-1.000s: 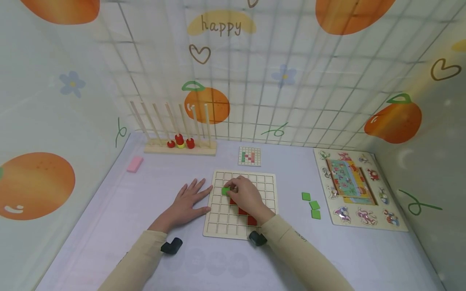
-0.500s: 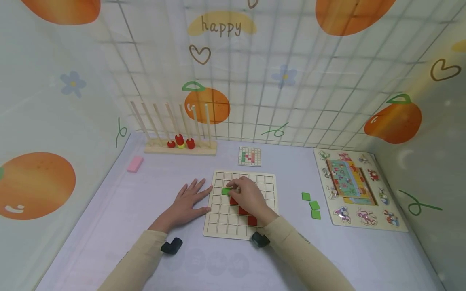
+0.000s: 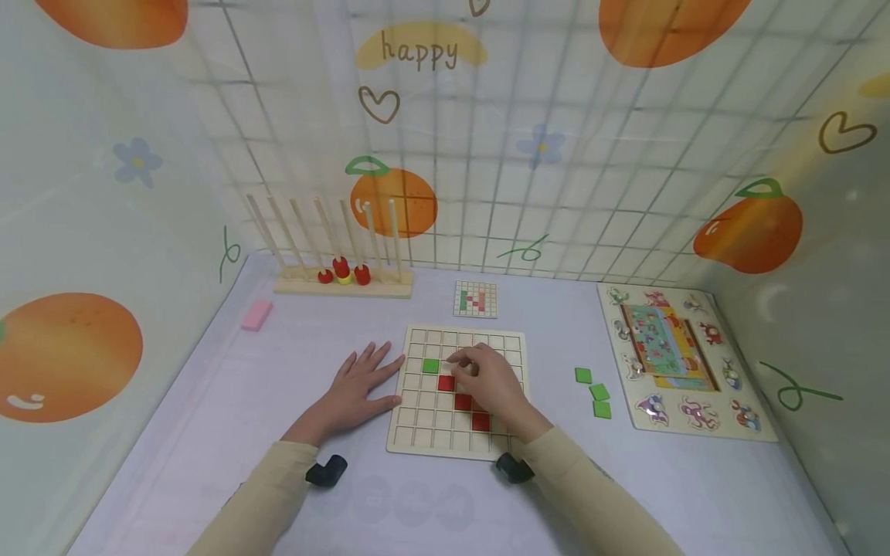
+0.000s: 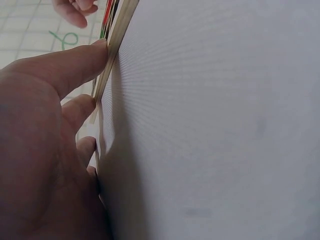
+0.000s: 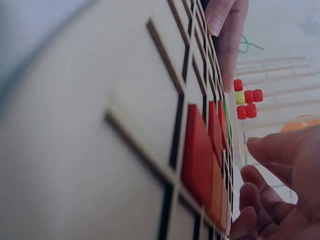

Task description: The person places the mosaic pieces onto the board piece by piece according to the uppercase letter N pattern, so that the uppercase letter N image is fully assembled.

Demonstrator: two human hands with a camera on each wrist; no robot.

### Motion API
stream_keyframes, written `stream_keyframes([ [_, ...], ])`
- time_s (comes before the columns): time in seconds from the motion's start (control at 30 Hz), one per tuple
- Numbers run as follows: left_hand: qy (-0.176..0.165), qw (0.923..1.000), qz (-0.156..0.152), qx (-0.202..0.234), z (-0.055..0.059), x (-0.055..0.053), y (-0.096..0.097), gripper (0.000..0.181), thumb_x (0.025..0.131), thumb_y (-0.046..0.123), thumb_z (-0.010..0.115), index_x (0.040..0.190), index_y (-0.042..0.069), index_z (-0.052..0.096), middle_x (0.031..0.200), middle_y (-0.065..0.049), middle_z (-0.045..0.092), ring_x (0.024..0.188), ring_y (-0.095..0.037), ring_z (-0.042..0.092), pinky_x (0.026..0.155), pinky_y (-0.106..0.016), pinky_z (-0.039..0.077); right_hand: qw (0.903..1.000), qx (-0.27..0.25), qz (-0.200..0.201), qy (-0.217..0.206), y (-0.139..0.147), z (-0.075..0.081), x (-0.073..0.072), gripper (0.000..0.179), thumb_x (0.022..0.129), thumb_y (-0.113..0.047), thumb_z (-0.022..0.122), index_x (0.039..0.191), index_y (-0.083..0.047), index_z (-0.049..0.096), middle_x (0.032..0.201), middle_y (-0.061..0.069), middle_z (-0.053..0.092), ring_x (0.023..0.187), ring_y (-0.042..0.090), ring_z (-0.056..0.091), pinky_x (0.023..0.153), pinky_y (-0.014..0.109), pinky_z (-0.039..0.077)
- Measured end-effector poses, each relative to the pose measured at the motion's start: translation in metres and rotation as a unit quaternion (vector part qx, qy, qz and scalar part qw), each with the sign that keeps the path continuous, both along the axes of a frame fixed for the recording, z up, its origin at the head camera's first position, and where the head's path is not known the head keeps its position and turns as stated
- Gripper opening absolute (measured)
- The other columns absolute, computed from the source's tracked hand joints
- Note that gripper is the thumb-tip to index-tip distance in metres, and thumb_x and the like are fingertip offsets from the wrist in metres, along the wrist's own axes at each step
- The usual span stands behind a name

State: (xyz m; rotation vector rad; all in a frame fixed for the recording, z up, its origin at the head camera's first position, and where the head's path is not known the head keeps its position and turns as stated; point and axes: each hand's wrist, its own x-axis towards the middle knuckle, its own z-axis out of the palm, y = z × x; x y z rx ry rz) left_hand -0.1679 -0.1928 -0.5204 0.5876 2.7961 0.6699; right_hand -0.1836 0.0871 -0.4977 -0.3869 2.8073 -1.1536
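A square wooden grid board (image 3: 424, 440) lies on the table. A green tile (image 3: 431, 366) sits in one of its cells, and red tiles (image 3: 463, 401) run diagonally down to the right from it. Orange tiles (image 5: 216, 195) show beside the red ones in the right wrist view; in the head view the right hand covers that part. My right hand (image 3: 490, 380) is over the board just right of the green tile, its fingers loosely bent and holding nothing. My left hand (image 3: 358, 390) lies flat with spread fingers, its thumb and index fingertips at the board's left edge.
Several loose green tiles (image 3: 599, 392) lie right of the board. Behind it is a small pattern card (image 3: 476, 299). A bead rack with upright rods (image 3: 344, 287) stands at the back left, near a pink block (image 3: 257, 316). A picture puzzle board (image 3: 695, 425) lies far right.
My right hand has come away from the green tile and shifted right, leaving that tile lying in its cell and uncovering more of the red tiles. The left hand stays put.
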Motion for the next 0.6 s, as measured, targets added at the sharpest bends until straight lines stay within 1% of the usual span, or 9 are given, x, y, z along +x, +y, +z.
stream_keyframes([
  [0.07, 0.000, 1.0000, 0.001, 0.000, 0.000, 0.000, 0.000, 0.075, 0.096, 0.054, 0.063, 0.160, 0.028, 0.034, 0.171, -0.005, 0.014, 0.157, -0.032, 0.001, 0.124, -0.056, -0.001, 1.0000, -0.007, -0.006, -0.003, 0.005, 0.001, 0.004, 0.017, 0.096, -0.019, 0.070, 0.111, -0.019, 0.077, 0.090, -0.008, 0.059, 0.076, 0.013, 0.053, 0.064, 0.029, 0.047],
  [0.2, 0.003, 1.0000, 0.001, 0.002, 0.001, 0.001, 0.000, 0.075, 0.096, 0.054, 0.063, 0.160, 0.027, 0.034, 0.170, -0.005, 0.015, 0.157, -0.033, 0.002, 0.124, -0.056, 0.000, 0.9995, -0.016, -0.022, -0.013, 0.015, 0.001, 0.009, 0.016, 0.095, -0.020, 0.072, 0.111, -0.022, 0.077, 0.091, -0.008, 0.059, 0.079, 0.014, 0.054, 0.067, 0.029, 0.049],
  [0.37, 0.005, 1.0000, -0.001, 0.005, 0.001, 0.001, 0.000, 0.075, 0.096, 0.053, 0.063, 0.160, 0.026, 0.035, 0.170, -0.006, 0.016, 0.157, -0.033, 0.003, 0.124, -0.057, 0.000, 0.9986, -0.022, -0.042, -0.021, 0.031, 0.000, 0.013, 0.016, 0.094, -0.019, 0.074, 0.110, -0.020, 0.077, 0.092, -0.008, 0.061, 0.080, 0.014, 0.055, 0.067, 0.029, 0.050],
  [0.6, 0.002, 0.9999, 0.000, 0.012, 0.002, 0.001, 0.000, 0.075, 0.096, 0.053, 0.063, 0.160, 0.027, 0.035, 0.170, -0.005, 0.015, 0.157, -0.032, 0.002, 0.124, -0.056, 0.000, 0.9968, -0.003, -0.071, -0.039, 0.054, 0.001, 0.021, 0.017, 0.095, -0.021, 0.074, 0.111, -0.018, 0.076, 0.092, -0.005, 0.061, 0.081, 0.016, 0.055, 0.066, 0.029, 0.050],
])
